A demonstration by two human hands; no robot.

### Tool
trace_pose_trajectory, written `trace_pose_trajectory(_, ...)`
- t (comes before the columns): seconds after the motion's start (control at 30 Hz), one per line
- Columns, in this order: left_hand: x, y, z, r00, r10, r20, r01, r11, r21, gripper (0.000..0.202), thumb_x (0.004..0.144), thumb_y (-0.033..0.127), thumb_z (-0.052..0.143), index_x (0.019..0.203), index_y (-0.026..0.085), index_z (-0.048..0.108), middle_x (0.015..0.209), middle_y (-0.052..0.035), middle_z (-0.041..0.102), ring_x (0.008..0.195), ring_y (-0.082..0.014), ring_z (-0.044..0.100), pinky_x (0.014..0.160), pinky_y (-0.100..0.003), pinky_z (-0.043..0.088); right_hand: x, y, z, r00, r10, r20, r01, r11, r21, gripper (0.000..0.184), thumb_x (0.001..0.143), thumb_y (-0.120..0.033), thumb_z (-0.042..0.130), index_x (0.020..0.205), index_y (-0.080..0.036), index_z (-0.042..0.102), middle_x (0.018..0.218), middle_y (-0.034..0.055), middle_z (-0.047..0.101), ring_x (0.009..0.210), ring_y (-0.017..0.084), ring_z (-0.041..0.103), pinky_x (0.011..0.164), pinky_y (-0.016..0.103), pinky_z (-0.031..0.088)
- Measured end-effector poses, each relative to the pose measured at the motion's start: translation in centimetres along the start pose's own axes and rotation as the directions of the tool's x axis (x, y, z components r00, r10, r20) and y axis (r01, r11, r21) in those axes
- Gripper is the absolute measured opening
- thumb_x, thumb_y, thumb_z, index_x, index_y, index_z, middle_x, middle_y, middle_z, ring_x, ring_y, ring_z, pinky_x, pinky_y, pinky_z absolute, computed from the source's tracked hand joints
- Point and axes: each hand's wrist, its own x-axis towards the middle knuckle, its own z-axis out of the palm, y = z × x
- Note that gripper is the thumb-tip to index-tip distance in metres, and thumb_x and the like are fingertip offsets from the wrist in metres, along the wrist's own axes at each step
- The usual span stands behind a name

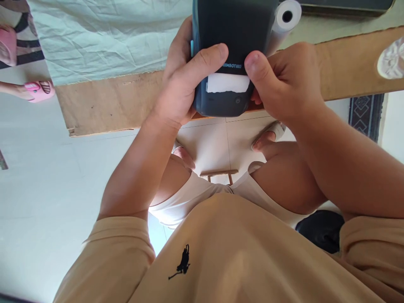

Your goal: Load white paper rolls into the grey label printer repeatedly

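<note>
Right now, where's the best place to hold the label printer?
I'd grip the label printer by its long side edges, a hand coming from each side. The body is longer than wide, rounded at the near end; side grips should leave the white paper slip and power button uncovered.

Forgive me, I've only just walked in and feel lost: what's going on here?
A person's left hand and right hand hold a dark device, thumbs on its face. White paper shows across the device, near the end closest to the person. Beside it is a white roll; a pale green cloth partly covers the wooden table.
</note>
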Motion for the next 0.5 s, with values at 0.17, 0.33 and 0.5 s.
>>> trace_pose_trajectory(0.17, 0.14, -0.5, -0.31, 1.0, 0.026, -0.005, -0.026, 0.999, -0.029, 0.01, 0.075, 0.02, 0.046, 0.084, 0.02, 0.049, 0.075, -0.0008, 0.049, 0.065, -0.0093, 0.051, 0.052, -0.026, 0.047, -0.15, 0.04, -0.18, 1.0, -0.013, -0.012, 0.013, 1.0, -0.008, 0.072, 0.073, -0.068, 0.019, 0.057, -0.008, 0.055, 0.049, 0.0033, 0.044, 0.044, -0.005, 0.028, 0.05, 0.016, 0.015)
trace_pose_trajectory(0.33, 0.11, -0.62, -0.63, 0.994, 0.063, 0.09, -0.06, 0.998, -0.035, 0.012, 0.074, 0.019, 0.051, 0.085, 0.021, 0.051, 0.077, -0.0029, 0.056, 0.095, -0.0201, 0.052, 0.071, -0.032, 0.05, -0.2, 0.04, -0.41, 0.998, -0.062, -0.001, 0.062, 0.998, 0.021, 0.067, 0.074, -0.064, 0.023, 0.055, -0.008, 0.054, 0.048, 0.0029, 0.042, 0.045, -0.006, 0.027, 0.049, 0.017, 0.015)
trace_pose_trajectory(0.5, -0.64, -0.38, 0.28, 0.996, 0.092, -0.002, -0.092, 0.996, -0.009, 0.004, 0.08, 0.017, 0.047, 0.084, 0.018, 0.046, 0.085, -0.0027, 0.061, 0.103, -0.0172, 0.051, 0.083, -0.032, 0.048, -0.08, 0.31, -0.48, 0.993, -0.118, -0.023, 0.119, 0.99, 0.074, 0.069, 0.074, -0.065, 0.021, 0.057, -0.006, 0.054, 0.047, 0.0026, 0.038, 0.044, -0.006, 0.027, 0.049, 0.015, 0.014)
